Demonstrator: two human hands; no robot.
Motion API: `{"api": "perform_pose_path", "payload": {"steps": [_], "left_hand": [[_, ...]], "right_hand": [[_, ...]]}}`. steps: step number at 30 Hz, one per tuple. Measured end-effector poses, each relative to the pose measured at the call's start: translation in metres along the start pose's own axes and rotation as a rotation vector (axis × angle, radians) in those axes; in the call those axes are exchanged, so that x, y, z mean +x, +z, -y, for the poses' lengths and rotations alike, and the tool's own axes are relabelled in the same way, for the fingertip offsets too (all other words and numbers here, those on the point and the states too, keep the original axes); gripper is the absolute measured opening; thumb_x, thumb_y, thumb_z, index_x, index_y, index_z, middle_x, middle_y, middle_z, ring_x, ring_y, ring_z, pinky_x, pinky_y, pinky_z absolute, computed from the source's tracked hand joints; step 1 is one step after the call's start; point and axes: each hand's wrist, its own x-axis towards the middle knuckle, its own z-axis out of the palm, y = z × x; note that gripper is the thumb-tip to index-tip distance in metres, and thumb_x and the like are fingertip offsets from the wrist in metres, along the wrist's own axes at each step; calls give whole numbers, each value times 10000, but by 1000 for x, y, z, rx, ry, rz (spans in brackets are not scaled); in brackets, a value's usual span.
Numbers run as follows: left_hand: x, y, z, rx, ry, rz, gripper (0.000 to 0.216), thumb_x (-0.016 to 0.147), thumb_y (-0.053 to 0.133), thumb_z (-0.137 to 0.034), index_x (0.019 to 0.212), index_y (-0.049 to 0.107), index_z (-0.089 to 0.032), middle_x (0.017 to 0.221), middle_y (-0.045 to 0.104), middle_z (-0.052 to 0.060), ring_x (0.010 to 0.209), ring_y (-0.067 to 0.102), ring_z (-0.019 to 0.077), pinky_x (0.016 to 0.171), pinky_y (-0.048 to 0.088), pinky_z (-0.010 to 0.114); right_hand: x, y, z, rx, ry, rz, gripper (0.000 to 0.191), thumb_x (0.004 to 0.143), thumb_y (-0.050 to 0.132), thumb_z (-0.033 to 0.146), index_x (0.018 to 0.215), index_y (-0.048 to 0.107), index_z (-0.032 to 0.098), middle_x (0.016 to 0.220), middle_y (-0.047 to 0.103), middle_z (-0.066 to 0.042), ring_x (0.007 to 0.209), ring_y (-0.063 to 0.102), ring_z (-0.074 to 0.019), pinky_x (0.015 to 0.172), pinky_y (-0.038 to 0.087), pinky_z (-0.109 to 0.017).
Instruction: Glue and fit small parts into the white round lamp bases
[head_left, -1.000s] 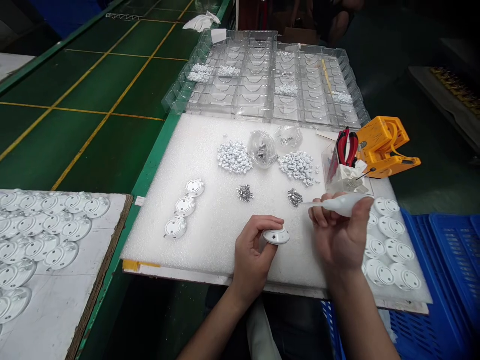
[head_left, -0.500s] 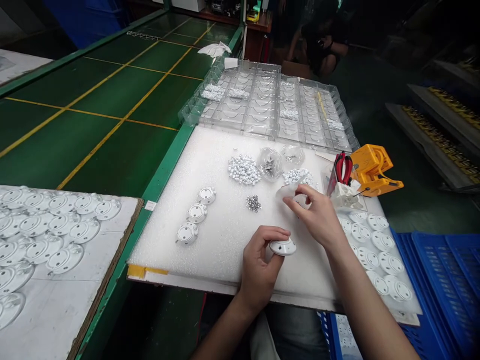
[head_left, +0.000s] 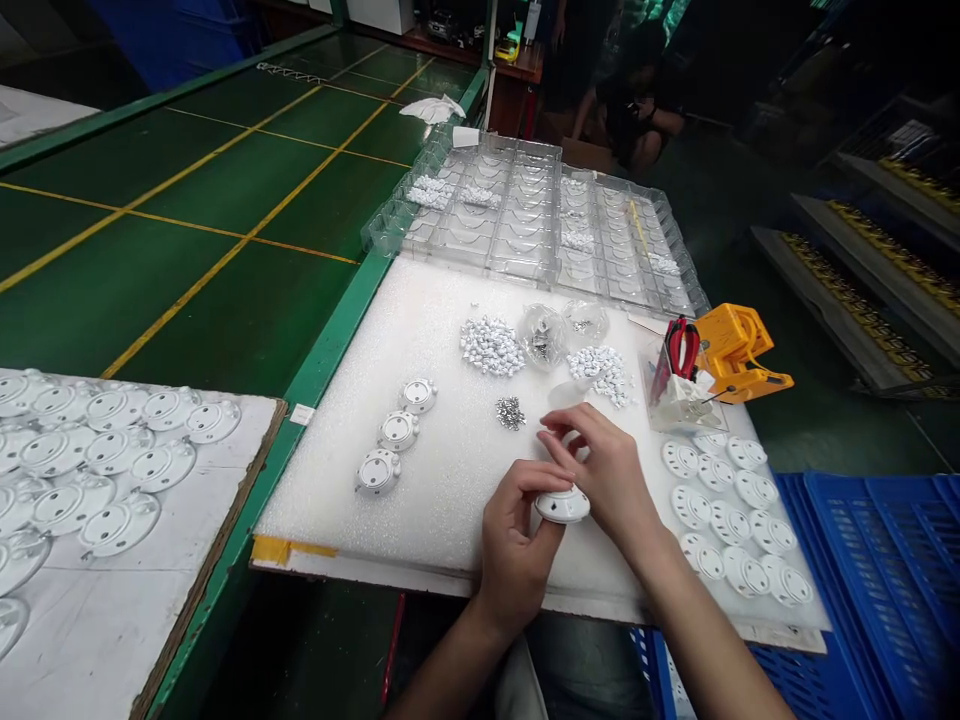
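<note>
Okay, the left hand [head_left: 517,545] is gripping a white round plastic housing [head_left: 562,506], fingers wrapped around its edge, and holding it just above a white foam sheet [head_left: 420,500] near the sheet's front edge. The right hand [head_left: 600,465] is curled and partly closed right over the housing, with its fingertips bunched near the top. I can't tell if it is pinching anything.

A translucent plastic dropper [head_left: 566,393] is lying on the foam just past the right hand. To the right, white round housings [head_left: 739,520] are sitting in rows at the end of the foam, with a blue plastic crate [head_left: 877,570] beside them. To the left, three more housings [head_left: 398,431] are lying in a short line on the foam, and a white board [head_left: 97,600] is carrying many more.

Farther up, a small heap of metal screws [head_left: 511,413] is lying between the hands and two heaps of small white parts [head_left: 491,346], with clear plastic bags [head_left: 543,336] between those heaps. Red-handled pliers [head_left: 681,350] are standing in a clear plastic box, near a yellow tool [head_left: 739,345]. Clear compartment trays [head_left: 517,210] are sitting beyond the foam on the green table [head_left: 330,370]. A person [head_left: 637,100] is crouching in the dim background.
</note>
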Motion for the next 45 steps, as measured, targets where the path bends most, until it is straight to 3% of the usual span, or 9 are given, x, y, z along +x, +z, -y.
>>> {"api": "perform_pose_path", "payload": {"steps": [4, 8, 18, 25, 30, 35, 38, 42, 45], "left_hand": [[0, 0, 1, -19, 23, -6, 25, 940, 693, -223, 938, 680, -202, 966, 724, 70, 954, 715, 200, 869, 588, 329], [0, 0, 1, 0, 22, 10, 16, 938, 692, -213, 941, 680, -203, 972, 725, 70, 959, 713, 198, 869, 588, 330], [1, -1, -1, 15, -20, 53, 39, 942, 690, -241, 934, 682, -204, 970, 728, 77, 948, 715, 210, 860, 588, 342], [1, -1, -2, 7, -16, 50, 10, 941, 688, -203, 946, 695, -209, 984, 735, 69, 959, 709, 195, 872, 579, 319], [0, 0, -1, 15, -14, 36, 14, 942, 691, -214, 941, 694, -200, 971, 732, 74, 953, 714, 200, 862, 585, 318], [1, 1, 0, -21, 15, 34, 50, 937, 695, -172, 963, 711, -212, 976, 730, 49, 963, 712, 165, 885, 575, 272], [2, 0, 0, -38, 2, 33, 59, 931, 706, -163, 962, 728, -208, 970, 730, 41, 963, 713, 146, 882, 569, 239], [4, -3, -2, -71, -69, 85, 63, 934, 711, -188, 980, 749, -206, 968, 741, 42, 952, 721, 147, 878, 571, 236], [8, -4, -5, -34, -166, 178, 114, 943, 697, -202, 1030, 771, -207, 1069, 757, 69, 1017, 723, 171, 935, 568, 271]], "right_hand": [[13, 20, -8, -134, 12, 60, 104, 947, 608, 257, 926, 698, 209, 891, 676, -52, 688, 654, -177, 629, 517, -316], [14, 25, -7, -224, 23, 76, 122, 966, 590, 255, 907, 688, 212, 893, 664, -49, 697, 652, -178, 611, 489, -307], [3, 23, -9, -97, 23, -14, 141, 969, 544, 219, 859, 630, 218, 830, 625, -26, 665, 587, -156, 652, 489, -297], [1, 14, -14, -132, -12, 129, 143, 979, 525, 208, 884, 632, 216, 876, 619, -46, 714, 629, -182, 658, 493, -310], [1, 10, -15, -114, -67, 124, 126, 990, 526, 194, 931, 637, 209, 878, 627, -50, 739, 646, -191, 663, 494, -307], [7, 11, -9, -250, -82, 183, 157, 980, 507, 153, 879, 621, 192, 842, 604, -39, 668, 596, -159, 610, 446, -286], [10, 1, -4, -309, -118, 202, 151, 914, 541, 91, 819, 585, 200, 794, 580, -12, 595, 519, -137, 548, 375, -280], [1, -32, 5, -127, -196, 49, 139, 885, 591, 70, 869, 563, 205, 788, 567, 9, 672, 556, -131, 637, 443, -257], [-12, -55, 8, -71, -241, 50, 154, 899, 602, 63, 879, 555, 209, 782, 562, 16, 689, 570, -120, 656, 464, -237]]}}
